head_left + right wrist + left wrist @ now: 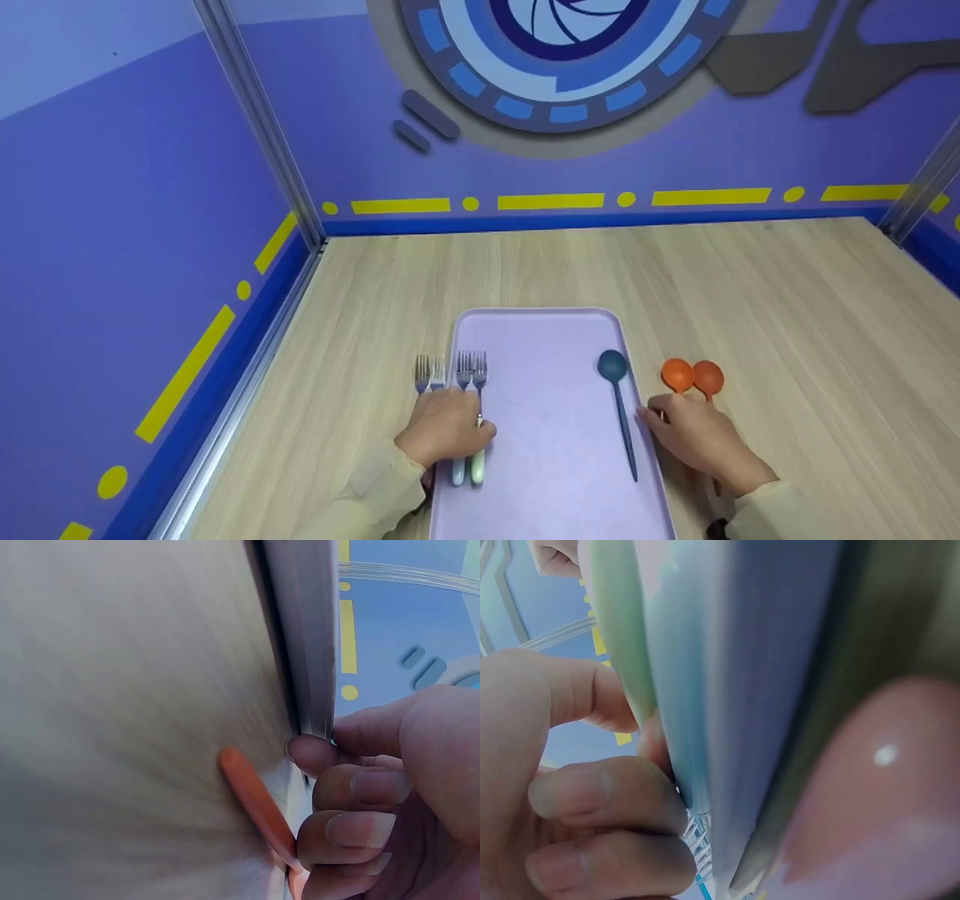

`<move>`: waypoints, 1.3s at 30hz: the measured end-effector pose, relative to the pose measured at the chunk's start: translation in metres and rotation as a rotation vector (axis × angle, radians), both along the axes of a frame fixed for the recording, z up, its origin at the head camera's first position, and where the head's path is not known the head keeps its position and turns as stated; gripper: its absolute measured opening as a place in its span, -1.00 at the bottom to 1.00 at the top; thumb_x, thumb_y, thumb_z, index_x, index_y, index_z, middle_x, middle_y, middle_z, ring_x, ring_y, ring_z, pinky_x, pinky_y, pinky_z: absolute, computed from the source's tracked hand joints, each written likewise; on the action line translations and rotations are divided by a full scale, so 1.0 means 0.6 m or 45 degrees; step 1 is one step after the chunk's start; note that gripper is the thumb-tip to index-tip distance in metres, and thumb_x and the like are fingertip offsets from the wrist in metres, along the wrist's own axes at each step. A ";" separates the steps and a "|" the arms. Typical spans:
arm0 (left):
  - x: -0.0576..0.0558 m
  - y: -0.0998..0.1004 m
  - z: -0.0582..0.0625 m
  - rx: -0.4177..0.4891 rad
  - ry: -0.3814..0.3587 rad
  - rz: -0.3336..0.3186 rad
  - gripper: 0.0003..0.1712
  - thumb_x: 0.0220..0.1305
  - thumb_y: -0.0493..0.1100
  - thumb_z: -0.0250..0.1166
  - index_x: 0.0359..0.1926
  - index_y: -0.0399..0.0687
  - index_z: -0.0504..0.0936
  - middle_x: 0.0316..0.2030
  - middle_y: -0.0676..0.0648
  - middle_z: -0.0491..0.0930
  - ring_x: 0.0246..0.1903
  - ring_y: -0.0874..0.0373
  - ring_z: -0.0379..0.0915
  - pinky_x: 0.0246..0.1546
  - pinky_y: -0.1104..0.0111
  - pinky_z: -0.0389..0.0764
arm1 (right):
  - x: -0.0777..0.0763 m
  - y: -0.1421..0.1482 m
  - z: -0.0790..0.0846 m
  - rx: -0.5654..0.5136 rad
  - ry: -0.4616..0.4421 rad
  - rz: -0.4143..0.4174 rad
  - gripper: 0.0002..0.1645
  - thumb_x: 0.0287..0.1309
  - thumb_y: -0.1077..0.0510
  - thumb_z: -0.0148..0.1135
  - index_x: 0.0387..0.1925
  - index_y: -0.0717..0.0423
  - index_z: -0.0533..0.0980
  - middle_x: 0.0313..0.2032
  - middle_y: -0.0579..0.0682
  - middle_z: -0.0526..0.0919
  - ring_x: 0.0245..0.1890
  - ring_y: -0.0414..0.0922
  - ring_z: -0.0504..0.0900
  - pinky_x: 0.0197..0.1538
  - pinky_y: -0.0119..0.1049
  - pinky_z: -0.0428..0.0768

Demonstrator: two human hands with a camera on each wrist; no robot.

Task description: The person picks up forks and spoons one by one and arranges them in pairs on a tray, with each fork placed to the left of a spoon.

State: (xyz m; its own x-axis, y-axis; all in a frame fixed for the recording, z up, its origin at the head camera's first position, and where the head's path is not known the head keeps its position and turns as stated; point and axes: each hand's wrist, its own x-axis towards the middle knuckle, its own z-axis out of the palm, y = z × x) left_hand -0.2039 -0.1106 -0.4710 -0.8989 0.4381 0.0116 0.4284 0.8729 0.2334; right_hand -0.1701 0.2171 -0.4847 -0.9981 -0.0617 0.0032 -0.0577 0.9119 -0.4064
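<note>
A lilac tray (551, 375) lies lengthwise on the table. Along its left side are a fork with a green handle (478, 469) and a fork with a blue handle (458, 472). My left hand (446, 427) pinches the green handle (622, 630) between thumb and finger, beside the blue handle (679, 682). Two more forks (422, 372) lie left of the tray, partly under that hand. At the tray's right rim (307, 630), my right hand (697, 439) pinches the edge with thumb and forefinger. Its other fingers are curled near an orange spoon handle (259, 806).
A dark teal spoon (613, 365) lies inside the tray along the right side. Right of the tray, an orange spoon (677, 373) and a darker orange spoon (709, 377) lie side by side on the wooden table (825, 322). Purple wall panels (345, 150) enclose the table.
</note>
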 end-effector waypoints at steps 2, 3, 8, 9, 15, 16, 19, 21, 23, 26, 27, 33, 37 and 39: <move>0.000 0.000 0.000 -0.001 -0.011 0.003 -0.50 0.05 0.00 0.21 -0.83 0.11 0.13 -0.84 0.18 0.01 -0.76 0.22 0.06 -0.73 0.31 0.10 | -0.001 -0.001 0.001 -0.002 -0.015 -0.008 -0.68 0.23 0.05 0.20 -0.63 -0.01 0.47 -0.71 -0.13 0.21 -0.69 -0.18 0.30 -0.55 -0.32 0.21; 0.000 0.000 0.001 -0.001 -0.019 0.003 -0.50 0.05 0.00 0.21 -0.83 0.11 0.13 -0.84 0.18 0.00 -0.76 0.23 0.06 -0.73 0.32 0.10 | -0.001 -0.001 0.001 -0.003 -0.022 -0.012 -0.68 0.23 0.05 0.20 -0.63 0.00 0.47 -0.71 -0.13 0.21 -0.69 -0.18 0.31 -0.55 -0.32 0.21; -0.001 0.002 0.001 -0.002 -0.051 0.002 -0.50 0.08 0.02 0.22 -0.82 0.11 0.15 -0.85 0.18 0.02 -0.77 0.24 0.07 -0.73 0.33 0.10 | -0.001 -0.001 0.001 -0.001 -0.038 -0.017 -0.70 0.23 0.05 0.20 -0.61 0.00 0.49 -0.71 -0.13 0.22 -0.68 -0.18 0.32 -0.54 -0.32 0.22; -0.001 0.002 0.001 -0.004 -0.054 0.002 -0.50 0.08 0.02 0.21 -0.82 0.11 0.16 -0.85 0.18 0.03 -0.77 0.24 0.07 -0.73 0.33 0.10 | -0.001 -0.001 0.001 -0.001 -0.035 -0.015 -0.70 0.23 0.05 0.20 -0.61 0.00 0.49 -0.71 -0.13 0.22 -0.68 -0.18 0.32 -0.54 -0.32 0.22; -0.002 0.002 -0.002 -0.031 0.015 -0.008 -0.50 0.03 -0.01 0.21 -0.84 0.11 0.12 -0.84 0.18 0.00 -0.75 0.23 0.06 -0.74 0.32 0.09 | 0.000 0.002 -0.001 0.000 0.010 0.001 -0.68 0.21 0.05 0.21 -0.64 -0.01 0.46 -0.72 -0.13 0.22 -0.68 -0.18 0.30 -0.54 -0.30 0.21; -0.002 0.002 -0.001 -0.034 0.025 -0.009 -0.50 0.02 -0.01 0.21 -0.84 0.11 0.12 -0.84 0.18 0.00 -0.75 0.23 0.06 -0.74 0.32 0.09 | 0.001 0.002 -0.001 -0.001 0.014 0.001 -0.68 0.21 0.05 0.21 -0.64 -0.01 0.46 -0.72 -0.13 0.23 -0.68 -0.18 0.30 -0.54 -0.30 0.21; -0.002 0.003 -0.001 -0.038 0.006 -0.008 -0.51 0.03 -0.01 0.21 -0.83 0.11 0.13 -0.84 0.18 0.01 -0.76 0.23 0.07 -0.74 0.33 0.10 | 0.001 0.002 -0.001 -0.005 0.013 0.001 -0.70 0.21 0.06 0.21 -0.62 -0.01 0.48 -0.72 -0.13 0.23 -0.69 -0.18 0.30 -0.54 -0.30 0.20; -0.002 0.003 -0.001 -0.038 -0.007 -0.007 -0.51 0.04 0.00 0.21 -0.82 0.11 0.14 -0.84 0.18 0.02 -0.76 0.23 0.08 -0.73 0.33 0.10 | 0.001 0.002 -0.001 -0.002 0.013 0.002 -0.69 0.21 0.06 0.21 -0.63 0.00 0.47 -0.72 -0.13 0.23 -0.69 -0.18 0.30 -0.55 -0.31 0.20; -0.002 0.003 -0.001 -0.039 -0.019 -0.006 -0.51 0.05 0.00 0.21 -0.82 0.11 0.14 -0.85 0.18 0.02 -0.77 0.23 0.09 -0.74 0.33 0.11 | 0.001 0.001 0.000 0.000 0.014 0.001 -0.68 0.21 0.06 0.21 -0.65 0.00 0.46 -0.73 -0.13 0.24 -0.70 -0.18 0.30 -0.55 -0.31 0.21; -0.003 0.003 -0.002 -0.041 -0.004 -0.010 -0.51 0.05 -0.01 0.21 -0.82 0.11 0.14 -0.84 0.18 0.01 -0.77 0.23 0.06 -0.75 0.33 0.09 | 0.000 0.000 0.000 -0.003 0.003 -0.005 -0.67 0.22 0.05 0.20 -0.65 0.00 0.45 -0.73 -0.12 0.26 -0.70 -0.18 0.31 -0.56 -0.30 0.22; -0.003 0.002 -0.002 -0.042 -0.007 -0.010 -0.51 0.06 -0.02 0.21 -0.82 0.11 0.14 -0.84 0.18 0.01 -0.77 0.24 0.06 -0.75 0.33 0.09 | 0.000 -0.001 0.000 -0.006 -0.005 -0.008 -0.67 0.22 0.05 0.20 -0.64 0.00 0.45 -0.73 -0.12 0.27 -0.71 -0.18 0.32 -0.56 -0.30 0.23; -0.003 0.002 -0.002 -0.043 -0.032 -0.008 -0.53 0.07 -0.03 0.21 -0.80 0.11 0.16 -0.82 0.17 0.05 -0.76 0.23 0.07 -0.74 0.33 0.11 | -0.001 -0.003 0.000 -0.003 -0.040 -0.016 -0.72 0.22 0.05 0.21 -0.58 0.02 0.52 -0.72 -0.11 0.26 -0.69 -0.17 0.33 -0.55 -0.30 0.24; -0.004 0.004 -0.001 -0.048 -0.040 -0.009 -0.53 0.08 -0.03 0.21 -0.80 0.10 0.18 -0.82 0.15 0.08 -0.76 0.22 0.10 -0.74 0.32 0.13 | -0.001 -0.003 0.001 -0.003 -0.046 -0.011 -0.76 0.22 0.06 0.21 -0.52 0.05 0.56 -0.72 -0.10 0.25 -0.69 -0.16 0.33 -0.53 -0.31 0.24; -0.005 0.006 -0.001 -0.056 -0.044 -0.008 -0.53 0.09 -0.02 0.21 -0.80 0.10 0.18 -0.81 0.15 0.08 -0.75 0.22 0.11 -0.73 0.32 0.14 | -0.001 -0.002 0.002 -0.006 -0.050 -0.008 -0.77 0.22 0.06 0.21 -0.51 0.06 0.56 -0.72 -0.10 0.25 -0.69 -0.16 0.33 -0.54 -0.31 0.24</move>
